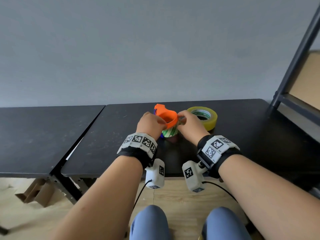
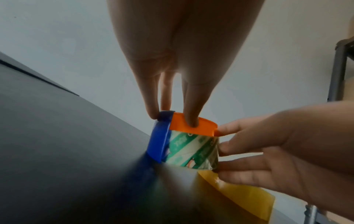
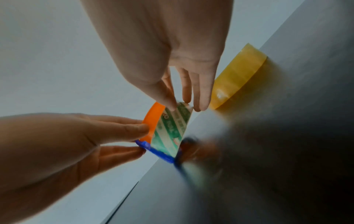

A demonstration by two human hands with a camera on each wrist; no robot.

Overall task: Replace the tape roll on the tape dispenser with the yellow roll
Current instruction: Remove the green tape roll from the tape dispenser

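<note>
An orange and blue tape dispenser (image 1: 167, 118) stands on the black table (image 1: 242, 129), with a green-and-white patterned roll core (image 1: 170, 132) seated in it. My left hand (image 1: 150, 122) grips the dispenser (image 2: 191, 125) from the left, thumb on the orange part and fingers on the blue edge (image 2: 159, 142). My right hand (image 1: 190, 125) pinches the patterned roll (image 2: 193, 151) on its right side, thumb and fingers on its edge (image 3: 176, 121). The yellow roll (image 1: 206, 116) lies flat just behind and right of my right hand, also visible as the yellow roll (image 3: 237, 75) in the right wrist view.
A second black table (image 1: 34, 135) adjoins on the left with a narrow gap. A dark metal shelf frame (image 1: 294, 70) rises at the right edge. Cardboard scraps (image 1: 34, 193) lie on the floor below left. My knees (image 1: 149, 222) are under the table's front edge.
</note>
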